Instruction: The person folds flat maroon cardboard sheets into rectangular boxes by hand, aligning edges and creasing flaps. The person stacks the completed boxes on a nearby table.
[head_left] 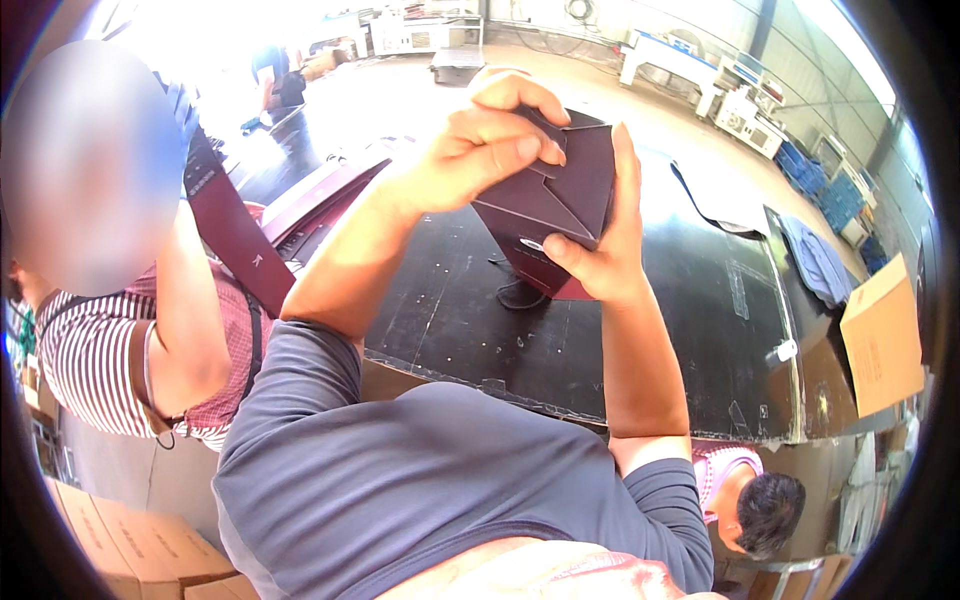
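A dark maroon paper bag (524,255) stands upside down above the black tabletop, its folded bottom flaps (560,190) facing up toward me. Black cord (520,297), apparently its handle, hangs by the lower end near the table. My left hand (495,130) is closed at the top, with fingers pinching and pressing a flap at the bag's far left side. Around the right-hand edge wraps my right hand (612,240), thumb on the near face and fingers along the far side. Whether the flaps are locked together cannot be made out.
A co-worker (140,360) on my left handles a long maroon sheet (235,225), beside more maroon pieces (325,200). On the right are a dark strap (710,210), blue-grey cloth (815,262) and a cardboard box (885,335). Another person (765,510) is low right; cartons (140,540) lie low left.
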